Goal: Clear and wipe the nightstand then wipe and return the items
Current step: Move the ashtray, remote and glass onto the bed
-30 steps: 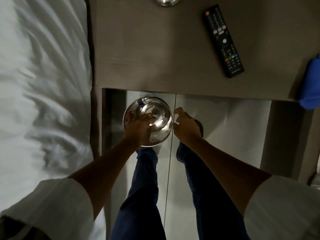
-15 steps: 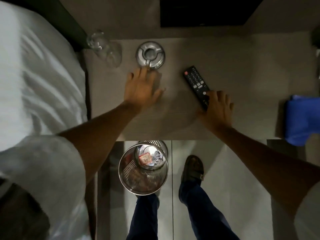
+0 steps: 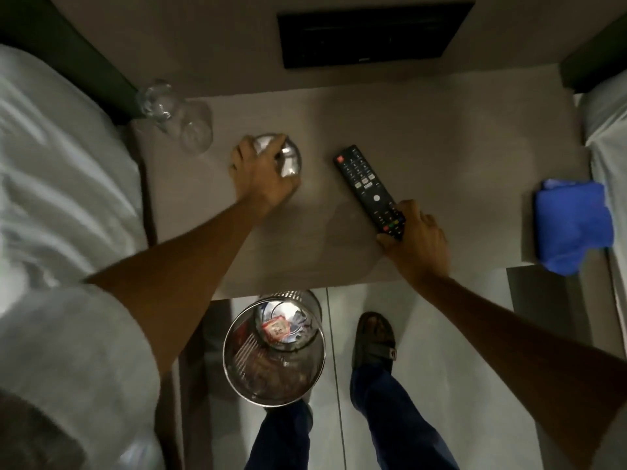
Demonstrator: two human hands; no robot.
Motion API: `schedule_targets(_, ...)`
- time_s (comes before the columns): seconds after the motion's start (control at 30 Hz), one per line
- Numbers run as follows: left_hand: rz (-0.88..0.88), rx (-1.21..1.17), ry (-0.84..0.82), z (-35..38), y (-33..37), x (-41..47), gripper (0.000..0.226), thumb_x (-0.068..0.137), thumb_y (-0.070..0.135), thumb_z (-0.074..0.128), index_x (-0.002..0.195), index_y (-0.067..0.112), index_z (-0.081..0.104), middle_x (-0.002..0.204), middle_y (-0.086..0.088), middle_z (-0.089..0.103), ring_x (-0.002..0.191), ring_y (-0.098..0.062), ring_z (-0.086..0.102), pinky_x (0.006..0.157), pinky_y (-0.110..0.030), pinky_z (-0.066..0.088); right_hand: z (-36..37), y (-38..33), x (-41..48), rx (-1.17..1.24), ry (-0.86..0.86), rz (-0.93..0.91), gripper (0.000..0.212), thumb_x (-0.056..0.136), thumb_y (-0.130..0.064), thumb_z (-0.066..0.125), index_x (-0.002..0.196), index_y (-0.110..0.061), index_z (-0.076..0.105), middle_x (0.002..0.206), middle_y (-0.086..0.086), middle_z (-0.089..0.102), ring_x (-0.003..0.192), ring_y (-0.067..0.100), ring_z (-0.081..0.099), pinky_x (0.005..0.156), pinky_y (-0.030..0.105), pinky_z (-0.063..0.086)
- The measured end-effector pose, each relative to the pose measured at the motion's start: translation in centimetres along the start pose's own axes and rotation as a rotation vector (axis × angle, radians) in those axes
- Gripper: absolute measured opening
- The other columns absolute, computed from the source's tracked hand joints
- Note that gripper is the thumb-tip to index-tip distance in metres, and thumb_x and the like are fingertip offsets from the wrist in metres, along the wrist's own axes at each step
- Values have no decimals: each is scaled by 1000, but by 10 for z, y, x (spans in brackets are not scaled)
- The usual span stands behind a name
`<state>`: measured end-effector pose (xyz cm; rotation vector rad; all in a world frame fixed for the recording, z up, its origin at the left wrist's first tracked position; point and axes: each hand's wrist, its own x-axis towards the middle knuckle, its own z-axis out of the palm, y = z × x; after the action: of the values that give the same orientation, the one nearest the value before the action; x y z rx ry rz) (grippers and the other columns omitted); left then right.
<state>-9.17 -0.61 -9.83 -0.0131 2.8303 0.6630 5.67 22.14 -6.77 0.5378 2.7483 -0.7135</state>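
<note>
The brown nightstand (image 3: 441, 157) fills the middle of the view. My left hand (image 3: 263, 174) is closed over the shiny metal ashtray (image 3: 291, 157) near its back left. My right hand (image 3: 419, 237) grips the near end of the black TV remote (image 3: 364, 179), which lies slanted on the top. Two clear glasses (image 3: 176, 117) lie or lean at the back left corner. A folded blue cloth (image 3: 573, 222) rests at the right edge of the nightstand.
A metal waste bin (image 3: 237, 364) with wrappers inside stands on the floor just in front of the nightstand, between my left arm and my feet. White bedding (image 3: 61, 171) lies to the left and another bed edge (image 3: 607, 130) to the right. A dark wall panel (image 3: 373, 32) sits behind.
My hands rose from the waste bin to the nightstand. My left hand then slid forward onto the ashtray and closed; my right hand closed on the remote's near end.
</note>
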Motion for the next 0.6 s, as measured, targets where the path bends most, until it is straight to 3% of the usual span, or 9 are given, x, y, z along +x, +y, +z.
schedule_targets(0.17, 27, -84, 125, -34, -28, -96, 79, 69, 66, 67, 140, 34, 49, 149, -19, 34, 136, -40, 33, 107, -57, 38, 7, -58, -30, 156, -16, -35, 45, 78, -37, 68, 110, -23, 38, 110, 7, 60, 97, 25, 57, 80, 50, 53)
schedule_targets(0.3, -2, -47, 371, -98, -61, -164, 68, 75, 65, 66, 136, 36, 55, 149, -19, 38, 136, -37, 35, 111, -50, 33, 13, -144, -57, 303, -24, -211, 37, 80, -37, 66, 103, -25, 41, 98, -2, 59, 86, 16, 58, 70, 40, 56)
schedule_targets(0.37, -78, -26, 532, -139, -89, -194, 62, 77, 60, 70, 132, 35, 59, 147, -20, 42, 135, -38, 38, 110, -45, 32, 18, -202, -80, 355, -39, -305, 37, 76, -36, 71, 96, -24, 43, 94, -1, 59, 83, 17, 58, 68, 33, 53)
schedule_targets(0.47, -191, 43, 753, -190, -143, -225, 58, 78, 56, 73, 128, 28, 64, 140, -25, 47, 128, -43, 46, 107, -46, 38, 30, -283, -115, 377, -79, -469, 45, 70, -37, 76, 91, -25, 38, 92, 4, 62, 80, 23, 60, 65, 34, 51)
schedule_targets(0.6, -382, 140, 852, -239, -222, -257, 60, 79, 64, 66, 127, 27, 64, 136, -25, 52, 121, -44, 52, 97, -50, 46, 61, -372, -159, 332, -76, -731, 45, 70, -30, 76, 97, -11, 45, 87, 14, 67, 81, 36, 61, 65, 38, 46)
